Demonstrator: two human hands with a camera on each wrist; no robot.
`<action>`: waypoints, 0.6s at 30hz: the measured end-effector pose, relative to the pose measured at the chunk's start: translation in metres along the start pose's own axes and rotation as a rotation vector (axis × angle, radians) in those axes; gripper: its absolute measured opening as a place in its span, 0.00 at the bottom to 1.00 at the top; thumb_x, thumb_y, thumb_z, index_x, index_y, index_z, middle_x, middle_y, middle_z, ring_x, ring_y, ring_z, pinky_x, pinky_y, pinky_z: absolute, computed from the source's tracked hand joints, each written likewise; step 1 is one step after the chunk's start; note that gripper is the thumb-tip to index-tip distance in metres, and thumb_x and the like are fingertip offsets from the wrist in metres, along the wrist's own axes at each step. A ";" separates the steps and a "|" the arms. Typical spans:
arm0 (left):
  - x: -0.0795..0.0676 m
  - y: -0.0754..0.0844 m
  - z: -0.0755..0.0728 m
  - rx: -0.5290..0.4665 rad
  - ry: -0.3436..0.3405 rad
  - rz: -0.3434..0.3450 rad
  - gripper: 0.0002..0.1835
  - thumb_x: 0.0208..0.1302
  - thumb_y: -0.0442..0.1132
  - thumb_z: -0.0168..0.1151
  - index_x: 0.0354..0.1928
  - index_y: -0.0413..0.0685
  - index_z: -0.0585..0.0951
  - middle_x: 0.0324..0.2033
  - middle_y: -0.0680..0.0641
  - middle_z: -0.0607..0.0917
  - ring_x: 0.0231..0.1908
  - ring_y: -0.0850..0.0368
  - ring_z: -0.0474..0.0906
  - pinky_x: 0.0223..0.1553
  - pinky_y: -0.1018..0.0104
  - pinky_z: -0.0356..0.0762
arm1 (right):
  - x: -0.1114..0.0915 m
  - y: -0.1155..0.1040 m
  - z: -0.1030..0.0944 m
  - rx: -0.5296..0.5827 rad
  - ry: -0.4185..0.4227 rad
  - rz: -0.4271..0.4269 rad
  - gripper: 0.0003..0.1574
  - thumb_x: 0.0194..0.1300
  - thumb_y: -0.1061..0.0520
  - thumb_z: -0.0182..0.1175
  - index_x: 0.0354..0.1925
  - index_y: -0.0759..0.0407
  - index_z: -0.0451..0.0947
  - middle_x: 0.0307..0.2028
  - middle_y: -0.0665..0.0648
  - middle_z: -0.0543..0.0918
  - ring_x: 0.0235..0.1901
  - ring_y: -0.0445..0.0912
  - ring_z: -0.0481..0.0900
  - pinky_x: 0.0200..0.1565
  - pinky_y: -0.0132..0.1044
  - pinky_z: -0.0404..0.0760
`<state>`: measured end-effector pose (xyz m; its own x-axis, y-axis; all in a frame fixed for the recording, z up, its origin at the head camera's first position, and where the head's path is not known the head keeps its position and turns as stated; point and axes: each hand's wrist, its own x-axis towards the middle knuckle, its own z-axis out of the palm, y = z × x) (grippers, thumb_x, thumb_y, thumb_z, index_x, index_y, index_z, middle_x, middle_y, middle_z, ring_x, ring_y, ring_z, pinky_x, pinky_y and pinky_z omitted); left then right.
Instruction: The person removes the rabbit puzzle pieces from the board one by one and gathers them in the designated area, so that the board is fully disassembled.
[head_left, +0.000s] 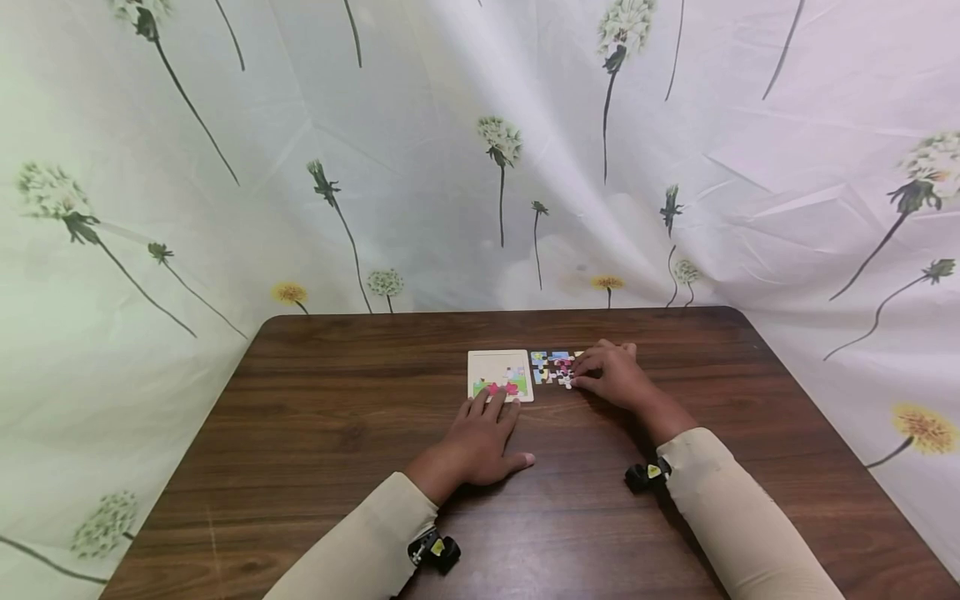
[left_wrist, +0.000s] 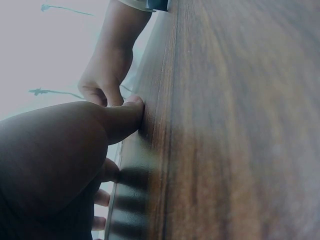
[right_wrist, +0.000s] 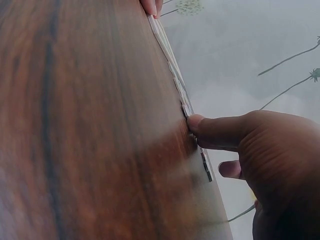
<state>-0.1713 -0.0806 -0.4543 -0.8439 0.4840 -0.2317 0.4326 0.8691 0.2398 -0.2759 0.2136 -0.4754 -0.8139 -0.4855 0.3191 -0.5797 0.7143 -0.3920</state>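
A square puzzle board [head_left: 498, 367] with a pale frame lies flat on the table, with some green and pink picture pieces along its lower part. My left hand [head_left: 480, 442] is spread palm down in front of it, with straight fingertips resting on its near edge. Right of the board lies a group of loose jigsaw pieces [head_left: 542, 367] with blue, yellow and pink print. My right hand [head_left: 617, 375] reaches in from the right and pinches a jigsaw piece at the group's right side, its fingers covering most of it. In the right wrist view the thumb [right_wrist: 215, 131] presses at the pieces' edge.
The dark wooden table [head_left: 315, 433] reaches back to a light curtain [head_left: 435, 167] printed with dandelions. Each wrist wears a small black camera, one on the left sleeve [head_left: 360, 542] and one on the right sleeve [head_left: 750, 517].
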 end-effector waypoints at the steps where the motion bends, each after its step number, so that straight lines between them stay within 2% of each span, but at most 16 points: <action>1: 0.000 0.000 0.000 -0.001 -0.001 0.001 0.49 0.78 0.73 0.54 0.88 0.52 0.58 0.89 0.42 0.53 0.88 0.37 0.45 0.86 0.38 0.50 | 0.000 0.000 0.000 0.003 -0.002 0.003 0.05 0.67 0.52 0.79 0.36 0.52 0.96 0.45 0.52 0.95 0.46 0.51 0.82 0.55 0.60 0.58; 7: 0.000 0.000 0.000 -0.005 -0.006 -0.002 0.49 0.78 0.72 0.54 0.88 0.52 0.58 0.89 0.42 0.53 0.88 0.38 0.45 0.86 0.38 0.50 | 0.000 0.000 0.000 0.024 0.008 0.013 0.04 0.66 0.53 0.79 0.37 0.52 0.95 0.47 0.54 0.94 0.53 0.58 0.87 0.61 0.68 0.60; 13: 0.000 0.000 0.000 0.001 -0.005 -0.008 0.49 0.78 0.73 0.54 0.88 0.53 0.58 0.89 0.42 0.53 0.89 0.37 0.44 0.86 0.38 0.49 | 0.004 0.000 0.002 0.021 0.029 0.023 0.05 0.66 0.52 0.80 0.37 0.51 0.94 0.50 0.54 0.93 0.51 0.52 0.82 0.56 0.60 0.60; 18: 0.004 -0.002 0.003 -0.002 -0.017 -0.009 0.50 0.78 0.72 0.54 0.89 0.52 0.57 0.89 0.42 0.52 0.89 0.37 0.43 0.87 0.37 0.48 | 0.012 -0.007 0.006 0.024 0.028 0.003 0.04 0.67 0.52 0.79 0.38 0.50 0.93 0.50 0.53 0.91 0.52 0.51 0.82 0.58 0.61 0.61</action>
<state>-0.1743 -0.0801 -0.4580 -0.8424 0.4776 -0.2495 0.4243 0.8734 0.2392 -0.2818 0.1997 -0.4745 -0.8147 -0.4685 0.3417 -0.5780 0.7034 -0.4137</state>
